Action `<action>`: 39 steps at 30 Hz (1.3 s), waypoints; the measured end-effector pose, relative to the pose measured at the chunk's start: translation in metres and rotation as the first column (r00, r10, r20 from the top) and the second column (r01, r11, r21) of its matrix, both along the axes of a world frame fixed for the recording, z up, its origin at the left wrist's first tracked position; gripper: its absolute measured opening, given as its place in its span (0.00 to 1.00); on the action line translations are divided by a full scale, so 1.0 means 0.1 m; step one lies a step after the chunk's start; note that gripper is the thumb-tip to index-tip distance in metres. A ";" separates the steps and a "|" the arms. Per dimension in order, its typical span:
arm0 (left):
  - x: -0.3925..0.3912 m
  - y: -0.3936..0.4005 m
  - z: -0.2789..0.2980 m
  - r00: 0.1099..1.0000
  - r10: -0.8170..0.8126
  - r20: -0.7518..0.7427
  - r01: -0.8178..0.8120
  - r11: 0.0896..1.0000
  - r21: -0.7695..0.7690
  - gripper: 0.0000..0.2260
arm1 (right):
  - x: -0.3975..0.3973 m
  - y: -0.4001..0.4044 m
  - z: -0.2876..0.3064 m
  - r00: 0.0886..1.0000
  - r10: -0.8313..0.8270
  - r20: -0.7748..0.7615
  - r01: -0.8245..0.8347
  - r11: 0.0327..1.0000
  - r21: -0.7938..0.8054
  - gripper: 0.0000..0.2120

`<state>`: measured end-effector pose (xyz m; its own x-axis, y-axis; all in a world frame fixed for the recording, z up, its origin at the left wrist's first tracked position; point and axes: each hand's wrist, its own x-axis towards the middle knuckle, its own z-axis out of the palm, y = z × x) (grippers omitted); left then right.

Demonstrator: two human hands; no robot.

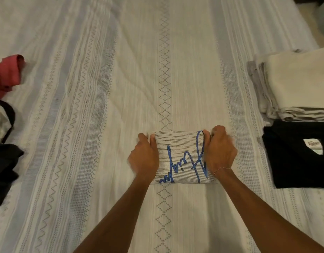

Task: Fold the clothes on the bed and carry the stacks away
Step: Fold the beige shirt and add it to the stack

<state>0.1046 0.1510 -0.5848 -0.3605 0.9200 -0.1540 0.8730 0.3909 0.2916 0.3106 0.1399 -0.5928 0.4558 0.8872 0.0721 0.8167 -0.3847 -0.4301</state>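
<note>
Far left pile: I see unfolded clothes at the bed's left edge, a pink garment farthest from me, a pale piece with a black strap next, and a dark garment nearest, all well apart from my hands.

Bed: the white patterned bedspread carries everything in view.

Left hand: my left hand rests along the left edge of the folded shirt, fingers curled over the far-left corner, so I read it as gripping the cloth, not lying flat on it.

Task thing: the folded white shirt with blue script lies on the bed at centre, between my two hands, already a compact packet. It looks a little longer front to back than side to side, though the wide lens makes that uncertain.

Right hand: my right hand mirrors the left, fingers curled tight on the far-right corner and clamped on the fabric. A thin bracelet sits at that wrist.

Deciding relation: the finished stacks lie to the right of the packet, so my right hand is the nearer one. I judge the packet has to travel sideways that way, held level so the fold keeps.

Right stacks: a black folded garment with a white label lies near the packet; a beige folded stack sits beyond it, the two just beside each other.
</note>
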 end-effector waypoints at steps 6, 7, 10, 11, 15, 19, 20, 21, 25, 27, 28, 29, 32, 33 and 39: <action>0.16 -0.26 -0.10 0.833 -0.541 -0.118 0.551 0.788 0.274 0.22 | -0.52 -0.22 0.06 0.919 0.344 0.193 -0.361 0.931 0.057 0.23; 0.14 -0.30 -0.15 0.798 -0.597 -0.088 0.600 0.770 0.218 0.23 | -0.55 -0.28 -0.01 0.897 0.399 0.188 -0.402 0.915 -0.022 0.24; 0.03 -0.30 -0.31 0.786 -0.616 -0.048 0.616 0.776 0.138 0.25 | -0.45 -0.35 -0.20 0.903 0.396 0.164 -0.378 0.917 -0.129 0.28; 0.02 -0.28 -0.34 0.788 -0.613 -0.054 0.614 0.779 0.126 0.25 | -0.41 -0.34 -0.23 0.909 0.382 0.167 -0.362 0.922 -0.139 0.29; 0.05 -0.28 -0.26 0.861 -0.508 0.013 0.505 0.858 0.094 0.29 | -0.44 -0.33 -0.19 0.908 0.387 0.159 -0.362 0.917 -0.166 0.30; 0.04 -0.34 0.05 0.983 -0.152 0.102 0.154 0.988 -0.019 0.39 | -0.57 -0.39 -0.03 0.930 0.334 0.150 -0.316 0.940 -0.130 0.29; 0.01 -0.33 0.10 0.989 -0.086 0.121 0.094 0.994 -0.058 0.38 | -0.65 -0.43 0.03 0.942 0.317 0.110 -0.309 0.947 -0.082 0.29; -0.03 -0.30 0.16 0.985 -0.022 0.171 0.037 0.995 -0.087 0.35 | -0.74 -0.47 0.09 0.950 0.307 0.058 -0.306 0.952 -0.017 0.28; -0.30 0.02 0.23 0.803 0.216 0.555 -0.126 0.972 -0.196 0.15 | -1.19 -0.57 0.30 0.922 0.373 -0.098 -0.370 0.928 0.056 0.28; -0.41 0.12 0.31 0.704 0.249 0.665 -0.094 0.961 -0.260 0.20 | -1.43 -0.52 0.33 0.912 0.390 -0.127 -0.402 0.911 -0.089 0.35; -0.45 0.14 0.34 0.653 0.254 0.713 -0.069 0.958 -0.278 0.20 | -1.55 -0.48 0.33 0.924 0.367 -0.105 -0.380 0.912 -0.157 0.38; -0.48 0.15 0.35 0.622 0.246 0.743 -0.037 0.958 -0.286 0.19 | -1.64 -0.44 0.32 0.940 0.330 -0.084 -0.341 0.918 -0.205 0.38; -0.51 0.12 0.40 0.600 0.179 0.779 0.036 0.967 -0.251 0.18 | -1.77 -0.32 0.34 0.973 0.215 -0.088 -0.230 0.942 -0.243 0.26; -0.52 0.11 0.41 0.589 0.157 0.792 0.062 0.969 -0.238 0.16 | -1.76 -0.29 0.35 0.972 0.206 -0.112 -0.228 0.944 -0.238 0.22; -0.66 -0.02 0.45 0.306 0.343 0.888 0.007 0.932 -0.363 0.18 | -1.47 -0.31 0.77 0.862 0.100 -0.497 -0.121 0.993 -0.011 0.09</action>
<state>0.0386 0.1493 -0.5397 0.0426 0.7154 -0.6974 -0.0079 0.6982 0.7158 0.1639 0.1087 -0.5157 0.3207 0.9312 -0.1734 0.5391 -0.3299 -0.7749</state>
